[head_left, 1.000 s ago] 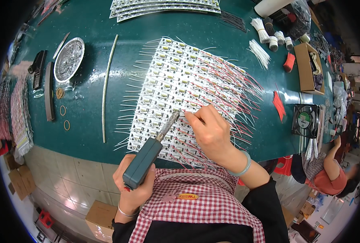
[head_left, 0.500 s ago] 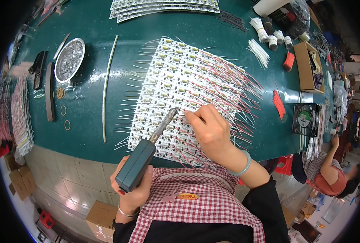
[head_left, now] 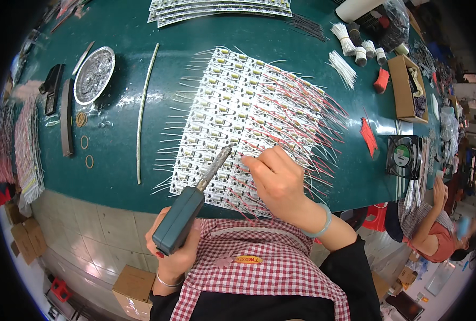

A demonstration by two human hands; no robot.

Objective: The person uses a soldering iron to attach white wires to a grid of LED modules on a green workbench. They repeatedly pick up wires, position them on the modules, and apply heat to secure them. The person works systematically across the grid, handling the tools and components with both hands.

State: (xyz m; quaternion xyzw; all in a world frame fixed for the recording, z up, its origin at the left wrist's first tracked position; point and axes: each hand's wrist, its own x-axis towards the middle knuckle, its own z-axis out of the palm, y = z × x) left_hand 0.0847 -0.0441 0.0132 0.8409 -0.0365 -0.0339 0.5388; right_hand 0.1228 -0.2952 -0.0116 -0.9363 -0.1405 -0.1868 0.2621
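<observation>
My left hand [head_left: 175,243] is wrapped round the dark green handle of a soldering iron [head_left: 186,209]. The iron's metal tip points up and right onto a panel of white circuit boards [head_left: 216,140]. Just right of that tip, my right hand [head_left: 275,176] is closed in a pinch over the boards, on what looks like a thin wire; its fingers mostly hide it. Red and white wires [head_left: 297,107] stand out from the panel's right half. Along the left edge stick out short white wires [head_left: 175,127].
At left lie a metal bowl of solder scraps [head_left: 94,76], rubber bands [head_left: 84,142] and a dark bar [head_left: 67,117]. A pale rod [head_left: 146,112] lies beside the panel. On the right are white wire bundles [head_left: 343,69], red wires [head_left: 368,137], a cardboard box [head_left: 401,88] and a fan [head_left: 402,155]. Another person [head_left: 436,235] sits beyond.
The iron's tip and my right hand have shifted slightly left and down relative to the panel. Both grips stay the same. The person at right has raised a hand and turned.
</observation>
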